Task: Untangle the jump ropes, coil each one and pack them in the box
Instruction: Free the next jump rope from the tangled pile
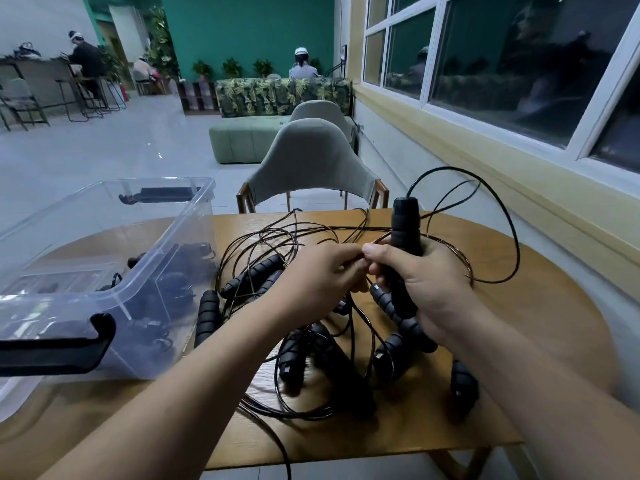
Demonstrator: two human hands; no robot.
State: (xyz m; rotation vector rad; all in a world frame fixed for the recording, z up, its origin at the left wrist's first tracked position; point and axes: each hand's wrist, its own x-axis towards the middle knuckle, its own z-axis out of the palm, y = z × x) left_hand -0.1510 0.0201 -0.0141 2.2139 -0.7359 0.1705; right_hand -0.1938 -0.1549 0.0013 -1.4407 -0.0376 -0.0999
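Observation:
A tangle of black jump ropes (304,341) lies on the round wooden table (536,358), thin cords looping among several ribbed foam handles. My right hand (422,282) grips an upright black handle (405,223), whose cord (498,202) arcs out to the right. My left hand (322,271) pinches a thin cord right beside the right thumb. A clear plastic box (114,258) with black latches stands at the left, with dark ropes inside it.
A grey chair (311,161) stands at the table's far edge, a second one behind it. A wall with windows (519,64) runs along the right. Further back are a green ottoman, a leafy sofa and seated people.

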